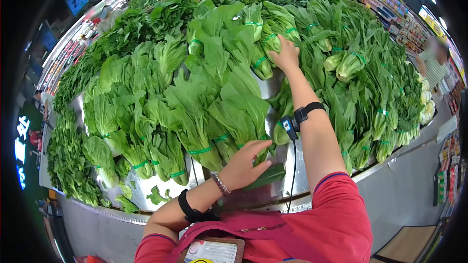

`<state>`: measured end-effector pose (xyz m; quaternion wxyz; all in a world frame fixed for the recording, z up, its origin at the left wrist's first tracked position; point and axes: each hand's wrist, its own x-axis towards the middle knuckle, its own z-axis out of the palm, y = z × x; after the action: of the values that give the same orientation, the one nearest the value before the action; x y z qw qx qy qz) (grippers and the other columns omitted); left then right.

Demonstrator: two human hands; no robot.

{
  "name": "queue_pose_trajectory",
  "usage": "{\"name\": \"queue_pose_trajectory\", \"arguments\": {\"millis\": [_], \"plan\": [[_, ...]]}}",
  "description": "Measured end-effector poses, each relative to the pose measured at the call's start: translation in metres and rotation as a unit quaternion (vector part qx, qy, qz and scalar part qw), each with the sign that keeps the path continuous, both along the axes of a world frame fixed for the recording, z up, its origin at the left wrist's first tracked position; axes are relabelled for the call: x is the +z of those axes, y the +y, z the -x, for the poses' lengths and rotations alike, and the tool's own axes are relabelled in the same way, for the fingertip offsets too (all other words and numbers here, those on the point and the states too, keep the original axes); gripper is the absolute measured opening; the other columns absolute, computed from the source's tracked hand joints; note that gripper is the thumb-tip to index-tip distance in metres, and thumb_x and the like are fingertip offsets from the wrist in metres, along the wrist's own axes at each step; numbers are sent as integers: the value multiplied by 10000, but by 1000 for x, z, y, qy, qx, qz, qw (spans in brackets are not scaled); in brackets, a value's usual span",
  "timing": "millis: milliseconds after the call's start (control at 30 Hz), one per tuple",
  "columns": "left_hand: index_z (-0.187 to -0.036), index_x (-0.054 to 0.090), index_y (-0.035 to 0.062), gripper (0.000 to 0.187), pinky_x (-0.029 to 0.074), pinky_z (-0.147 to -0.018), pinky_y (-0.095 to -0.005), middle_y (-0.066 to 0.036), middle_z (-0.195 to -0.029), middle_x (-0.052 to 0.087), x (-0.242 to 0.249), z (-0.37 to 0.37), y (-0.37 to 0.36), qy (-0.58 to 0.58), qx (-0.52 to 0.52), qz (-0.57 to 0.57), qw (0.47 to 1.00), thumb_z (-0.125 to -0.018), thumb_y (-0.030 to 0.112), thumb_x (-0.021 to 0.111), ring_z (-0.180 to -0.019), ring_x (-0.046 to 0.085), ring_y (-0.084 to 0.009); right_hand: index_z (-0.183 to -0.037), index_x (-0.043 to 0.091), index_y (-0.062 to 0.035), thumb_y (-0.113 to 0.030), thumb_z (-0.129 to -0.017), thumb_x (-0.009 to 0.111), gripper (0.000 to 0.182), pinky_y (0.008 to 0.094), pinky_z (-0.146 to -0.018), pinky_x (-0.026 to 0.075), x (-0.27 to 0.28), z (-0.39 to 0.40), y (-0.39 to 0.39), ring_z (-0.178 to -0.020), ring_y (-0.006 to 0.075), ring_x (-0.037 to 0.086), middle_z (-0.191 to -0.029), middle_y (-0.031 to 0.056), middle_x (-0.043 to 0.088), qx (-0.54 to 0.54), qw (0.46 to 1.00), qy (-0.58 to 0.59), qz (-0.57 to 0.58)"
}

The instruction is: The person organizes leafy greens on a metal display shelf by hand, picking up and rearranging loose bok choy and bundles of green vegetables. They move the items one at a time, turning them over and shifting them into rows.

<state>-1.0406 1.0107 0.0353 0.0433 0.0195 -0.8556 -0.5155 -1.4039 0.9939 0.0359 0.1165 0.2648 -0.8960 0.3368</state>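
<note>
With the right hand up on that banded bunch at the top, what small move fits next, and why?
Probably close the right hand around the banded bunch and lift it clear. The fingers already rest on it, while the left hand lies on a lower bunch, steadying the pile.

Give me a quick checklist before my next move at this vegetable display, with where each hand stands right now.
1. Right hand on a green-banded bunch of pale-stemmed leafy greens at the top of the pile: ok, touching; firm grip cannot tell.
2. Left hand on a loose dark green leaf at the front edge: ok, resting on it.
3. Bare metal display shelf under the left hand: ok, visible.
4. Green bands on nearby bunches of broad-leaved greens: ok, in place.
5. Black wrist strap with cable free of the greens: cannot tell.
</note>
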Motion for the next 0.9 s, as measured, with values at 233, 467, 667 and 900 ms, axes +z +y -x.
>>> {"name": "queue_pose_trajectory", "arguments": {"millis": [233,467,667,900], "plan": [[-1382,451,77,533,489,-884,-310,-114,-1245,562,2,-15,-27,-12,110,-89,990,-887,123,644,-1082,581,-193,-1327,521,-178,-268,-775,737,600,447,-960,425,-3,-21,50,-1123,403,505,-1252,170,544,-21,995,16,93],[-1499,196,69,719,456,-968,-348,-160,-1394,442,15,16,-2,26,155,-327,932,-929,199,614,-1180,531,-230,-1293,544,-61,-143,-782,729,550,407,-975,413,24,-181,136,-1138,329,518,-1250,163,533,122,923,-12,365],[-1297,378,61,615,517,-867,-338,-97,-1219,532,16,-21,-13,87,260,-454,848,-840,291,718,-1089,580,-197,-1357,475,-33,-142,-821,727,603,404,-1047,387,5,-279,167,-1270,272,453,-1387,158,458,352,912,76,197],[-1376,326,32,763,481,-956,-396,-118,-1288,508,14,-183,-82,222,352,-389,822,-829,434,674,-1174,540,-231,-1431,329,7,-366,-807,752,841,474,-1091,303,-116,-185,177,-1314,418,352,-1416,278,390,-44,984,-71,160]]}}
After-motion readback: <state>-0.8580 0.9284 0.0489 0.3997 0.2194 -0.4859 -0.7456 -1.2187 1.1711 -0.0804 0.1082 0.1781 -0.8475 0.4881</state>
